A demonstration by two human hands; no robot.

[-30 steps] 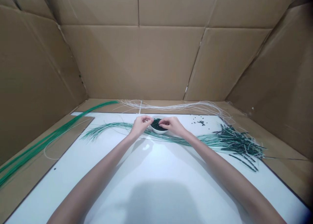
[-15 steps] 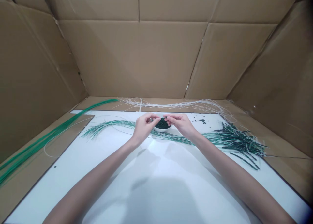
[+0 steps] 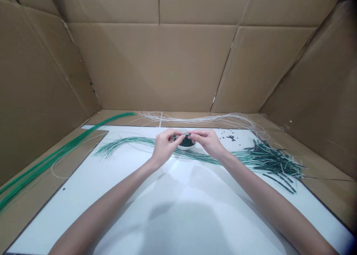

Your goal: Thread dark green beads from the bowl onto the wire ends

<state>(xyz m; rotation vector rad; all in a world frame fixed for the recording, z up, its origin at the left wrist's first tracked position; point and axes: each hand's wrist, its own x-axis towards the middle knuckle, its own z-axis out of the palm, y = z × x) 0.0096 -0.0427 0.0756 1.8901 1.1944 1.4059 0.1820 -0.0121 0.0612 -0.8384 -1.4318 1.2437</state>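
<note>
My left hand [image 3: 165, 145] is closed in a pinch on a thin pale strand [image 3: 183, 136], held just above a small white bowl [image 3: 187, 148]. Dark green beads [image 3: 186, 140] fill the bowl. My right hand [image 3: 206, 140] pinches at the strand's other end, its fingertips almost touching those of my left; what lies between them is too small to make out. A bundle of thin green strands [image 3: 195, 156] runs across the white board beneath both hands. At its right end the strands carry dark green beaded lengths [image 3: 275, 160].
Loose dark beads [image 3: 231, 138] lie behind my right hand, and one bead [image 3: 64, 189] rests at far left. White strands [image 3: 192, 120] stretch along the back. A long green bundle [image 3: 67, 147] lies at left. Cardboard walls [image 3: 167, 69] enclose the white board [image 3: 125, 210].
Both hands stay over the bowl, still pinching. My left fingertips have shifted slightly to the right, and more of the pale strand shows between the hands.
</note>
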